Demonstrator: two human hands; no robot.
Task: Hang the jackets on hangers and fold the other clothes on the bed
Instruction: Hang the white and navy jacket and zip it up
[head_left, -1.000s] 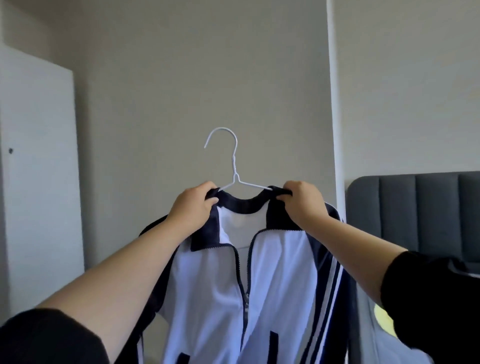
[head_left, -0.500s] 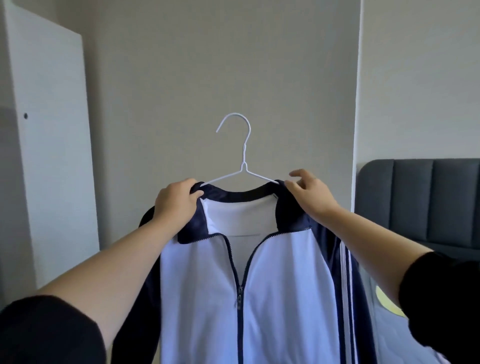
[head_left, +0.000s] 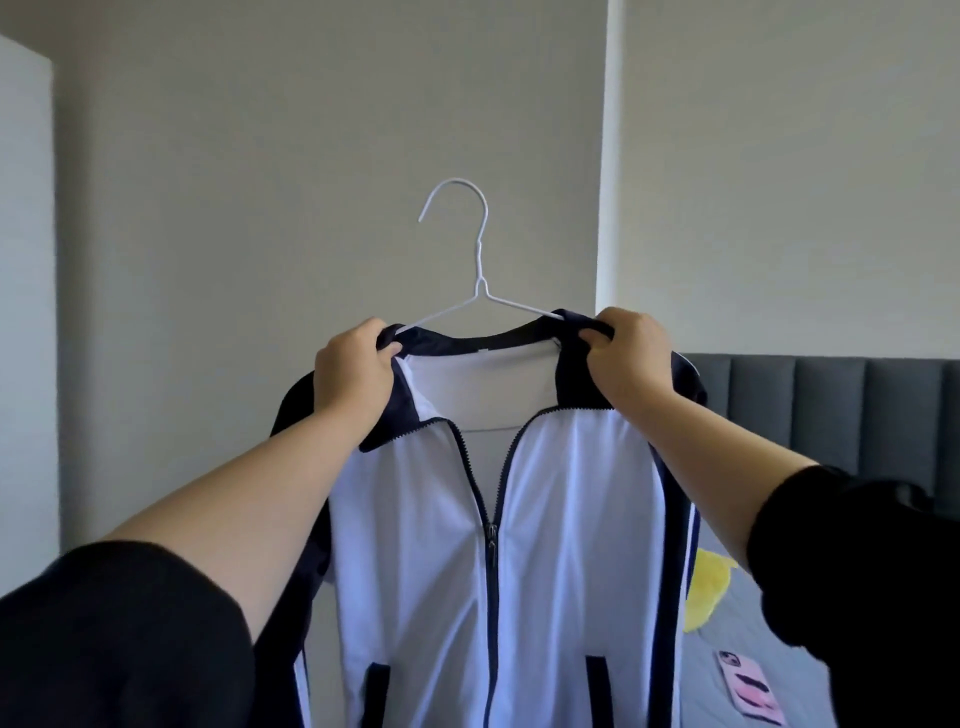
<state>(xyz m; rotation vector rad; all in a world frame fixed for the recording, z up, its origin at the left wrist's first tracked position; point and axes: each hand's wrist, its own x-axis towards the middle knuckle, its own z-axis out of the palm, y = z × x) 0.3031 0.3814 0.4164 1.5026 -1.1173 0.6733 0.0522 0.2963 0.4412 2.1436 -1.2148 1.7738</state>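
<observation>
Both curled tight round navy collar (head_left: 478, 345): left hand (head_left: 353, 371), right hand (head_left: 631, 358), holding jacket (head_left: 571, 519) mid-air on white hanger (head_left: 480, 249) beside bed (head_left: 727, 670); advise settling shoulders evenly over wire, hook centred

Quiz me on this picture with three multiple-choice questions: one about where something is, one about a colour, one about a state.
1. Where is the pink phone?
A. On the grey bed, lower right. B. On a shelf. C. On a chair.
2. What colour is the thin wire hanger?
A. Black. B. White. C. Red.
3. How is the zip of the white and navy jacket?
A. Closed to the collar. B. Undone all the way. C. Closed low down, open at the chest.
Answers: 1 A, it lies flat on the bed; 2 B, its wire is white; 3 C, the slider sits mid-chest with the teeth parted above.
</observation>
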